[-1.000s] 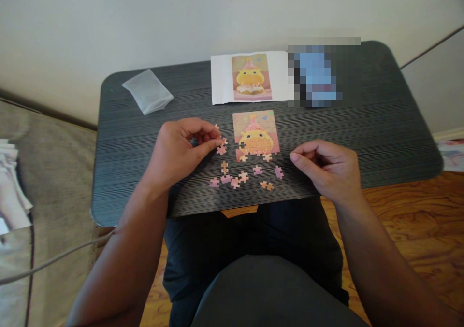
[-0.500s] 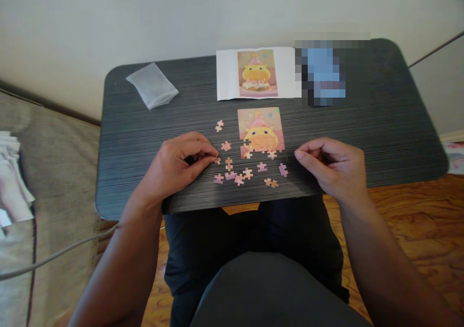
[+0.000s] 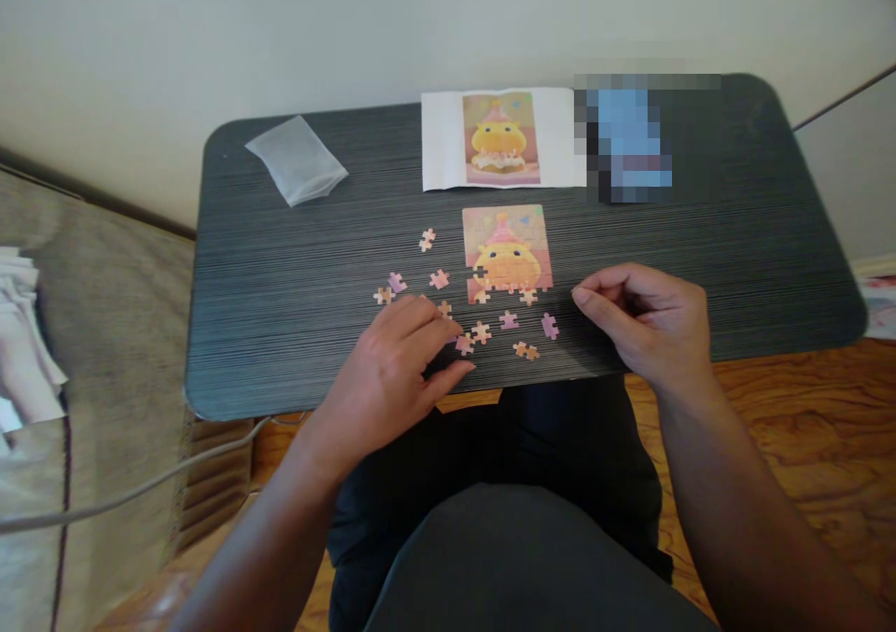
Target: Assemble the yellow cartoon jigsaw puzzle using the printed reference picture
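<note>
On the table (image 3: 756, 259), loose pcs (image 3: 509, 320) lie by the part-built puzzle (image 3: 508, 251), prob. for easy reach, L hand (image 3: 398, 357) spread over some, R hand (image 3: 648, 322) tips pressed together, no pc visible.

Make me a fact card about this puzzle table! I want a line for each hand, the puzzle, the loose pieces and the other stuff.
Left hand: among loose pieces, thumb and fingers apart
Right hand: right of the puzzle, thumb and finger pinched; no piece visible
Puzzle: partly built, yellow face, pink hat, ragged bottom edge
Loose pieces: left of the puzzle and below it
Picture sheet: behind the puzzle
Clear bag: back left
Table: dark, finely striped
</note>
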Motion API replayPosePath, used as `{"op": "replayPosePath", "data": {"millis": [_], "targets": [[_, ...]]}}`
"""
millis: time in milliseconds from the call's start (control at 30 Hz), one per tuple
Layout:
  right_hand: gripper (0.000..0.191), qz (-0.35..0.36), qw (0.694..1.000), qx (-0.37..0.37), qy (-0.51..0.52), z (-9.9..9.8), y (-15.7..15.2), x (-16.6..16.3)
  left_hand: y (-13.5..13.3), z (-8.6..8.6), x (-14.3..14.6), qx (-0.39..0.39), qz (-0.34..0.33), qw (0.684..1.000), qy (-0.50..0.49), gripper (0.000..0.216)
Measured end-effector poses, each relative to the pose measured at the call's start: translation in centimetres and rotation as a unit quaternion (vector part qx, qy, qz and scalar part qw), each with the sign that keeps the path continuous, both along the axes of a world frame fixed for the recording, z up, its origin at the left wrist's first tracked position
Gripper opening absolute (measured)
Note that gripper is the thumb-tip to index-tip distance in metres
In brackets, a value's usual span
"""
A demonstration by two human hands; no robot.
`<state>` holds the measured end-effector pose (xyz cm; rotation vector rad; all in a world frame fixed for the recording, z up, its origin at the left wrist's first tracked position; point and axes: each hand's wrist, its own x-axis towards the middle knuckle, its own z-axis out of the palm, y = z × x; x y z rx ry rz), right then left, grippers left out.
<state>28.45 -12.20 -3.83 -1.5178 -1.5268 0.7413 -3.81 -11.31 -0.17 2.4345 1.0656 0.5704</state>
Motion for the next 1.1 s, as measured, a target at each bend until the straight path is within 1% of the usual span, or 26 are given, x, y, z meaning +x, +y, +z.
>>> {"op": "replayPosePath", "data": {"millis": [100,167,333,600,933,1033,1100], "targets": [[0.008,0.002,1.0,0.0,-0.003,0.0,0.0,0.0,-0.5,-0.3,0.8,-0.018,0.0,1.0,0.024,0.008],[0.008,0.003,1.0,0.0,-0.003,0.0,0.0,0.0,-0.5,-0.2,1.1,-0.029,0.005,0.999,0.027,0.005],[0.01,0.001,1.0,0.009,-0.002,0.1,0.1,-0.1,-0.2,0.4,1.5,-0.049,0.006,0.997,0.055,0.008],[0.01,0.001,1.0,0.012,-0.003,0.4,0.1,-0.2,-0.1,0.7,1.3,-0.064,-0.001,0.996,0.062,0.006],[0.01,0.0,1.0,0.005,0.008,0.0,0.0,0.0,0.4,0.7,1.2,-0.034,-0.021,0.999,0.003,0.01],[0.008,0.001,1.0,0.007,0.007,-0.1,0.0,0.0,0.9,1.1,1.1,-0.056,-0.012,0.998,-0.036,0.01],[0.01,0.004,1.0,0.007,0.009,-0.1,0.0,0.1,1.5,1.5,1.1,-0.081,0.006,0.995,-0.063,0.01]]}}
